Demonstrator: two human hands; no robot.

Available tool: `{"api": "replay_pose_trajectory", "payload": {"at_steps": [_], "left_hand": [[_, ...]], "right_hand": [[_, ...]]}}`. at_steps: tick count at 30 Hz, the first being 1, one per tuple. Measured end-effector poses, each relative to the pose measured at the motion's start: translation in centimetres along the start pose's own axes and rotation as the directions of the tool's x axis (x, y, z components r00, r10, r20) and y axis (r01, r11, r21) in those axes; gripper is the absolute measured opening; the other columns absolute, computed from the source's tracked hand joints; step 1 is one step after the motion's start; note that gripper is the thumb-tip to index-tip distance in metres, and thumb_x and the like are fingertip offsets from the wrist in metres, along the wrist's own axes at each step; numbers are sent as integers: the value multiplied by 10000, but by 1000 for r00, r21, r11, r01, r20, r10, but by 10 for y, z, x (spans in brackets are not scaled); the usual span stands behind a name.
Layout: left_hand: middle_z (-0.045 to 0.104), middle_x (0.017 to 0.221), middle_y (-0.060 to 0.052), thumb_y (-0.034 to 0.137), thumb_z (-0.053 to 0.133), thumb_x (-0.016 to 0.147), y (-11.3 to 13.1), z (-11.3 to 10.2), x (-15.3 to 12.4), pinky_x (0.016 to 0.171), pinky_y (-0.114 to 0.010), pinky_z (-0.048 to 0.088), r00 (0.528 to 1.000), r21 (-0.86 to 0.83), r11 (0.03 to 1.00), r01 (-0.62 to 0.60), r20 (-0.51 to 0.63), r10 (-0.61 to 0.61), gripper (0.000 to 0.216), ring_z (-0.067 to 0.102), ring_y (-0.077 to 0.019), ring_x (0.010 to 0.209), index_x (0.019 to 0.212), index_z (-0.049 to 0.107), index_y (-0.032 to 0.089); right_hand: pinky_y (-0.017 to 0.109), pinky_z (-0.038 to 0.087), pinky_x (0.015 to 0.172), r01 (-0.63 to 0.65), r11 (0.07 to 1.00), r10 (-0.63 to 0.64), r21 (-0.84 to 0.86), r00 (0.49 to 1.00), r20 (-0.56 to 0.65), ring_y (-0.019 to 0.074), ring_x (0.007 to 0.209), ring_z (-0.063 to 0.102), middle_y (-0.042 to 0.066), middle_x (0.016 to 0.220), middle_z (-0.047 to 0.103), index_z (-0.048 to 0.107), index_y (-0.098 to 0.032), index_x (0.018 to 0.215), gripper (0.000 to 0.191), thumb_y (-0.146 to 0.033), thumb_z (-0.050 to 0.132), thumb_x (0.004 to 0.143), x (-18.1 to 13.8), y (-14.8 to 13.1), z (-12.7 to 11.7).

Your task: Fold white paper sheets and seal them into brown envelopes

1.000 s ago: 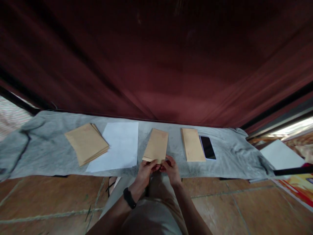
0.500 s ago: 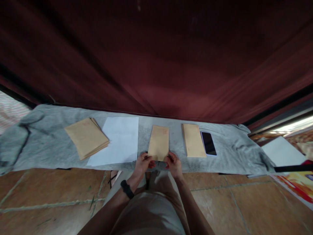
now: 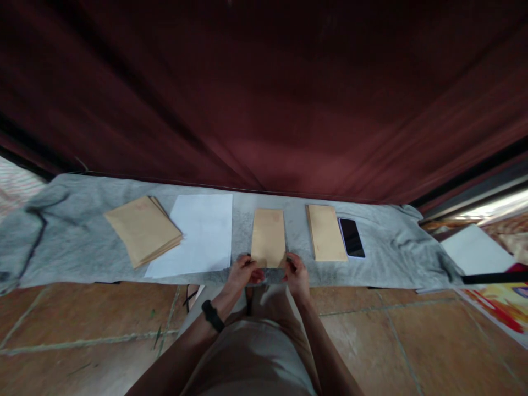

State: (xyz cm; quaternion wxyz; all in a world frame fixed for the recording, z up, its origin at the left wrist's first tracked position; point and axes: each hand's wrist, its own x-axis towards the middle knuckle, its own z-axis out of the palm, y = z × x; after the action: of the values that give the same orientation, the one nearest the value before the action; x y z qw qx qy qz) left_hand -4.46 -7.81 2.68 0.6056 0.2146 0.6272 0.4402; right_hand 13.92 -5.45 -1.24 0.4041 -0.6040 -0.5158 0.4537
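In front of me a brown paper envelope [image 3: 268,237] lies on grey cloth, its near edge toward my body. My left hand [image 3: 242,273] pinches the envelope's near left corner between thumb and fingers. At the near right corner, my right hand [image 3: 297,276] has its fingers curled in against the envelope's edge; its fingertips are partly hidden. To the left, a fanned stack of brown envelopes [image 3: 143,230] overlaps sheets of white paper [image 3: 205,231]. A neat stack of brown envelopes [image 3: 328,233] lies to the right, next to a phone [image 3: 352,238] with a dark screen.
The grey cloth [image 3: 391,242] covers a long narrow surface. Behind it hangs a dark red curtain [image 3: 264,121]. A black bar [image 3: 495,279] and a white board [image 3: 476,250] are at the far right. Tiled floor [image 3: 363,341] shows below.
The envelope's printed side has become fainter to view, and it lies a little flatter and straighter. My right hand has shifted slightly right along its corner. The whole view has tilted slightly.
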Motion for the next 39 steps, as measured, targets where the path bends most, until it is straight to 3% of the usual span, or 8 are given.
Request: {"api": "replay_pose_trajectory", "payload": {"at_steps": [4,8,17,21,24,28,33,39], "left_hand": [[722,644,-30,417,758,716,-4,4,1,507,-251,525,1000,1,1000,0,19,0,332,701,-184,540,855,563,187],[710,636,-27,433,737,740,-8,6,4,508,-251,523,1000,29,999,-25,20,25,335,684,-170,526,853,538,189],[634,551,15,380,572,877,-9,-2,0,460,-266,484,991,274,954,-119,-18,129,182,621,-174,441,878,533,202],[728,839,-54,299,489,943,-20,-15,-13,700,-327,564,880,622,712,-327,-75,469,163,723,-210,743,1009,599,198],[733,1159,-105,297,405,1009,-32,-16,-18,954,-405,550,698,800,262,-540,251,671,309,703,-246,1086,1194,635,203],[542,1518,-125,300,414,1021,-45,-12,-11,1164,-429,421,508,747,-211,-630,602,616,526,499,-242,1414,1532,410,175],[441,1596,-130,356,463,1009,-52,-24,-3,1207,-444,372,495,725,-297,-621,657,569,643,429,-253,1469,1600,292,170],[449,1589,-124,385,520,984,-56,-34,-9,1220,-462,355,577,773,-176,-609,585,570,604,428,-285,1468,1549,422,193]], "right_hand": [[440,578,883,265,914,-300,-306,951,-71,268,985,676,156,1097,711,659,-119,1251,401,-324,463,968,-2,1,-5],[447,466,1119,559,689,-549,-462,818,171,257,1315,553,153,1382,624,586,-158,1398,433,-197,403,1007,-20,0,0],[453,340,1228,694,422,-569,-584,704,426,213,1484,390,112,1566,479,383,-145,1567,553,-168,427,1016,-39,3,5],[457,335,1226,695,405,-568,-594,700,433,222,1488,382,105,1585,454,395,-159,1563,551,-173,438,1013,-38,2,3],[463,335,1221,690,402,-561,-601,705,434,230,1482,391,100,1588,450,391,-175,1567,558,-160,426,1010,-39,2,3],[435,298,1241,691,389,-543,-610,707,454,220,1491,369,100,1601,431,378,-151,1570,573,-181,469,1005,-39,2,1],[422,282,1247,661,396,-556,-638,725,407,200,1471,405,83,1565,486,416,-191,1551,560,-180,500,997,-39,6,-3],[428,308,1241,635,464,-551,-618,753,360,188,1451,442,90,1526,533,440,-183,1536,522,-172,437,1013,-40,2,-9]]}}
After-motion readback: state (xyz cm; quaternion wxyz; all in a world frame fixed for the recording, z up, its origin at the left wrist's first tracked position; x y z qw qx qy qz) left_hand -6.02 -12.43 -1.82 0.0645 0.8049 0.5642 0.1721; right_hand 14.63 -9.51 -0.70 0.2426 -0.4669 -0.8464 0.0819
